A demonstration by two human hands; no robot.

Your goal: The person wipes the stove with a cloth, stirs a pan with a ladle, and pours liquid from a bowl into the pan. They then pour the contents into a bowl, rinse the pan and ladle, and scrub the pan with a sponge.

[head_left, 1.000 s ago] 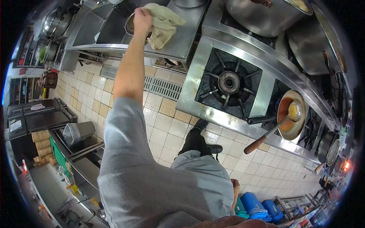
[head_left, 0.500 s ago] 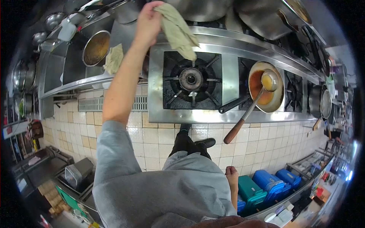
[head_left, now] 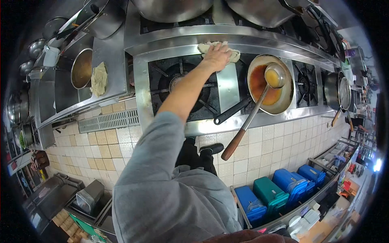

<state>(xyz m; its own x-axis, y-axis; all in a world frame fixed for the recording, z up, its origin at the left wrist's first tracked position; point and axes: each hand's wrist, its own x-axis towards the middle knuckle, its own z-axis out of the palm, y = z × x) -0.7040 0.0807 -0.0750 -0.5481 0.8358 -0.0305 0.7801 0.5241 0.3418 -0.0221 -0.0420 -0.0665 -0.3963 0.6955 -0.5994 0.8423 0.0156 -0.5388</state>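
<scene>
My left hand [head_left: 218,57] presses down on a pale green cloth [head_left: 233,56] on the steel strip behind the burners. Its fingers curl over the cloth, which bunches out on both sides. Below my forearm lies a gas burner [head_left: 177,83], partly covered by the arm. Just right of the hand, a frying pan [head_left: 288,96] holds reddish-brown liquid. A ladle [head_left: 259,104] with a wooden handle rests across the pan, yellowish liquid in its bowl. My right hand is hidden beside my body.
Large steel pots [head_left: 174,9] stand along the back. To the left, a second folded cloth [head_left: 99,79] lies on the sink edge beside a round pan [head_left: 82,69]. The ladle handle and pan handle [head_left: 231,112] jut past the stove front. Blue bins [head_left: 250,204] stand behind me, right.
My left hand has come down and right, from holding the cloth up in the air to pressing it on the steel. My right hand has gone out of sight.
</scene>
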